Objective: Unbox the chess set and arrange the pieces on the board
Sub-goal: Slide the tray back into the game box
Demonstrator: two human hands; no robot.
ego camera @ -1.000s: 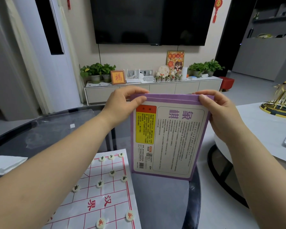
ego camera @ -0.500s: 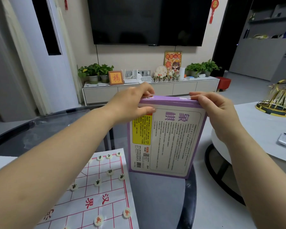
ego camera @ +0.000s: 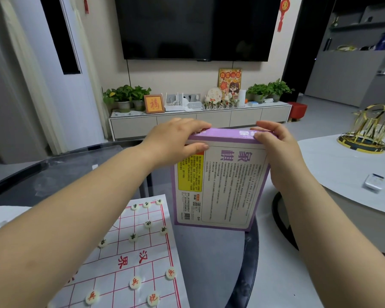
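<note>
1. Flat rectangular cardboard chess box, purple-edged, with white printed panel and yellow label (ego camera: 220, 185): held on end, long axis near vertical and leaning slightly, printed face toward the wearer, print upside down. Lower end over the right part of the round dark glass counter (ego camera: 209, 263); contact with it not determinable.
2. Left hand (ego camera: 173, 143): grasping the box's upper left corner, fingers laid over the purple top end, thumb pressed on the near face.
3. Right hand (ego camera: 278, 152): grasping the upper right corner likewise, fingers over the top, thumb at the near edge.
4. Governing relation: both hands at the same upper end, one per corner, equally near. Top flap directly beneath the fingers, apparently shut. Remainder of the box hanging down and nearward from the hands.
5. White paper board with red grid and red characters (ego camera: 151, 247): flat on the counter, near left, just beside the box's lower end.
6. Round cream pieces bearing green or red characters (ego camera: 135, 282): several set on grid points, green far, red near.
7. Judged stage: unboxing apparently done, arranging well advanced; whole board not in view.
</note>
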